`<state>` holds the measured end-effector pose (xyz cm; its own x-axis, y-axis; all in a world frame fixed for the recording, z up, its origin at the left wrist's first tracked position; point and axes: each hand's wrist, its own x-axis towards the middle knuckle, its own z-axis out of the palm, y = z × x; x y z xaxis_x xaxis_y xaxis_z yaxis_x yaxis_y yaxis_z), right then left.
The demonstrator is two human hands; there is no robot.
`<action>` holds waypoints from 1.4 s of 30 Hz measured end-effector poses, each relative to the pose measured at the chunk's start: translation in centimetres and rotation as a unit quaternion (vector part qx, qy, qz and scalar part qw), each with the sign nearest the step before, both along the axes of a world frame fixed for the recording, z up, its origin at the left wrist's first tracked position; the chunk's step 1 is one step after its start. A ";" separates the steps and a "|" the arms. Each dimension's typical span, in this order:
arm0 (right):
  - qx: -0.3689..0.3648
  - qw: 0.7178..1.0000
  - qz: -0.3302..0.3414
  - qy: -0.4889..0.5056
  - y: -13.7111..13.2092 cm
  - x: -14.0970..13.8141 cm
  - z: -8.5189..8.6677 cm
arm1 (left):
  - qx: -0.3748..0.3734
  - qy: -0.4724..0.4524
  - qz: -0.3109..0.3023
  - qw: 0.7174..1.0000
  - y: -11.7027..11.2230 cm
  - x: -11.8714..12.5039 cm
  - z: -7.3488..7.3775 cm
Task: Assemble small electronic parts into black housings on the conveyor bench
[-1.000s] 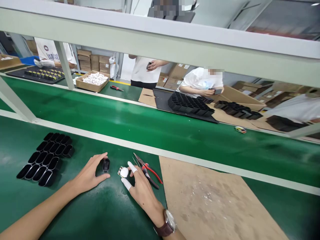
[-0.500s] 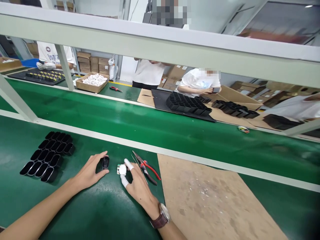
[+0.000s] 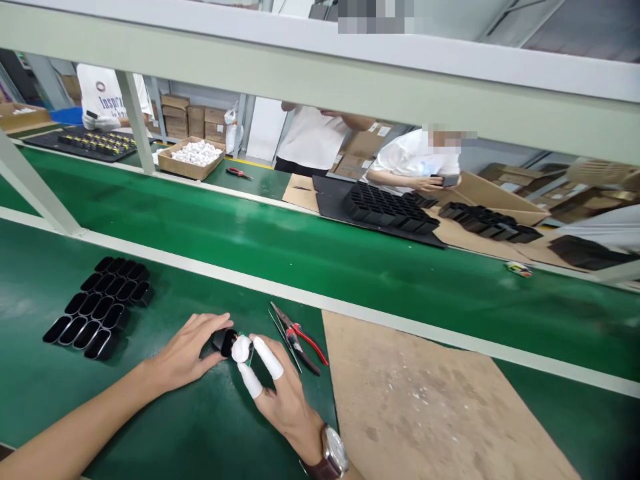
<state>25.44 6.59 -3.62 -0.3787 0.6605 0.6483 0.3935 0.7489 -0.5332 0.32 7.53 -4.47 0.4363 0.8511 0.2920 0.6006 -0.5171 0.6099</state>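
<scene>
My left hand point(image 3: 187, 352) pinches a small black shell point(image 3: 223, 341) on the green mat. My right hand point(image 3: 280, 390), with white cots on two fingers and a watch on the wrist, pinches a small white part point(image 3: 242, 349) and presses it against the open end of the black shell. Both pieces meet between my fingertips.
Red-handled pliers point(image 3: 300, 337) and tweezers lie just right of my hands. A cluster of empty black shells point(image 3: 100, 307) sits to the left, a cardboard sheet point(image 3: 430, 407) to the right. Beyond the green conveyor point(image 3: 300, 247), other people work at black trays point(image 3: 390, 210) and a box of white parts point(image 3: 193, 157).
My hands have come together: the black shell and the white part, apart a second ago, now touch. The view has shifted slightly.
</scene>
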 end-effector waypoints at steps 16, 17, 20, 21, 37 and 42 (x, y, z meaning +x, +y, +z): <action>0.016 1.000 0.009 -0.020 0.2 -0.3 -0.3 | 0.037 0.010 -0.022 0.999 -0.2 0.0 0.2; 0.017 1.000 0.007 -0.022 0.2 -0.4 -0.3 | 0.038 0.010 -0.022 0.999 -0.2 0.0 0.1; 0.018 0.999 -0.004 -0.033 0.1 -0.4 -0.6 | 0.040 0.006 -0.018 0.999 -0.2 0.0 0.0; 0.017 0.999 -0.010 -0.038 0.1 -0.4 -0.7 | 0.038 0.006 -0.017 0.999 -0.1 0.0 0.0; -0.023 0.999 -0.009 -0.045 0.2 0.1 -0.6 | -0.005 -0.005 -0.005 1.000 0.2 0.2 -0.6; -0.023 0.999 -0.006 -0.048 0.2 0.1 -0.6 | 0.005 -0.014 -0.010 1.000 0.2 0.3 -0.5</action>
<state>25.55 6.83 -4.22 -0.4292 0.6939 0.5782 0.4531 0.7192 -0.5267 0.67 7.73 -4.96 0.4450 0.8394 0.3120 0.5732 -0.5347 0.6209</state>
